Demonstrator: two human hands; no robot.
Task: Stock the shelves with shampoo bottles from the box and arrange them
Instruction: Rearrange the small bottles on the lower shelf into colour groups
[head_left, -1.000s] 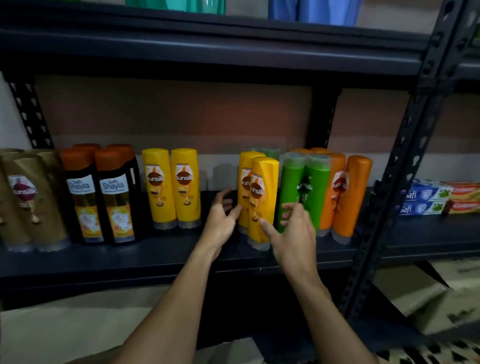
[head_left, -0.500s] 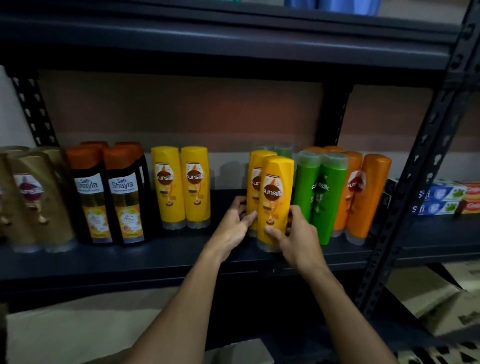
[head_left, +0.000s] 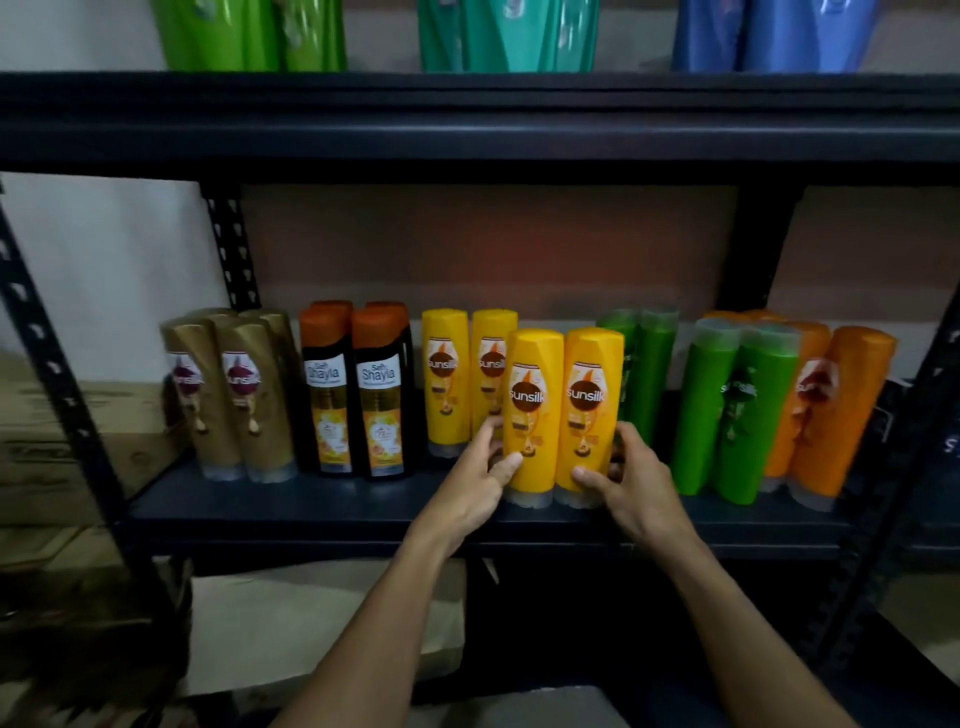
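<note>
We find the shelf (head_left: 311, 512) largely stocked by colour. Left hand (head_left: 480, 480) and right hand (head_left: 631, 486) clamp the yellow bottle pair (head_left: 587, 415) at its front edge; we judge alignment outstanding.

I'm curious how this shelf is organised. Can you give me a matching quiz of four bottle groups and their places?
1 gold bottles
2 black Shayla bottles
3 orange bottles
4 blue bottles

A on the upper shelf
B right end of the lower shelf
C left end of the lower shelf
D between gold and yellow bottles

Pairs: 1-C, 2-D, 3-B, 4-A
</note>
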